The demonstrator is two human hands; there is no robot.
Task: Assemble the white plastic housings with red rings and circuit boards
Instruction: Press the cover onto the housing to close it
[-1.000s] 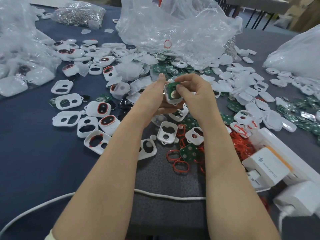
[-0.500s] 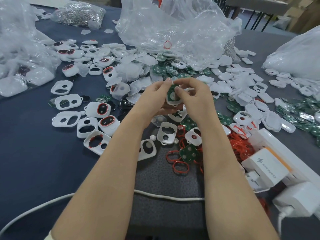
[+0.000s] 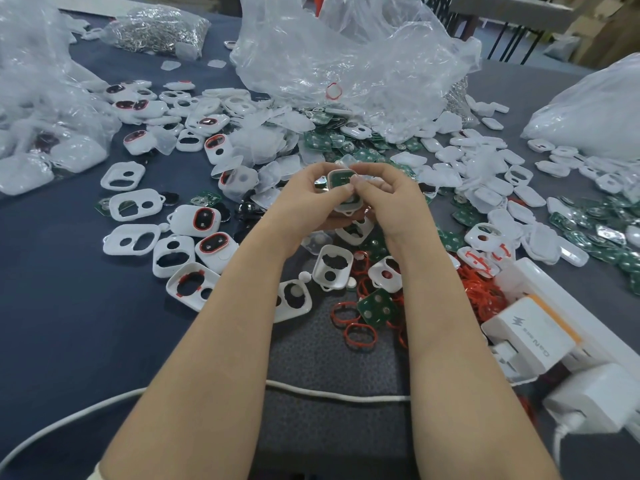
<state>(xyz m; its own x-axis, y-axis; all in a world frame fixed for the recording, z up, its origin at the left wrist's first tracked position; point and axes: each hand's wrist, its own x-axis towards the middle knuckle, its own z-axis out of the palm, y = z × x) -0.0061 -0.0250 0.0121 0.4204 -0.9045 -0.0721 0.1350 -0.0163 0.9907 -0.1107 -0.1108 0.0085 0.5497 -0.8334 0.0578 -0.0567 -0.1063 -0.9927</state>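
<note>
Tabletop point(image 3: 52, 323) strewn with parts point(image 3: 131, 239), plastic bags point(image 3: 346, 46); left hand point(image 3: 304, 200), right hand point(image 3: 393, 199) pinching one white housing point(image 3: 343, 203).

Clear plastic bag point(image 3: 346, 46) far centre; white cable point(image 3: 329, 394) near; white charger point(image 3: 530, 332) right.

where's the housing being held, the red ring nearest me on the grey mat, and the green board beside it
held housing point(image 3: 341, 172), head view, top white rim
red ring point(image 3: 361, 345), head view, lower band
green board point(image 3: 375, 308), head view, centre

Dark blue table point(image 3: 69, 323), scattered white housings point(image 3: 133, 239), red rings point(image 3: 360, 336), green circuit boards point(image 3: 375, 308), clear bags point(image 3: 346, 57), white cable point(image 3: 329, 394)
</note>
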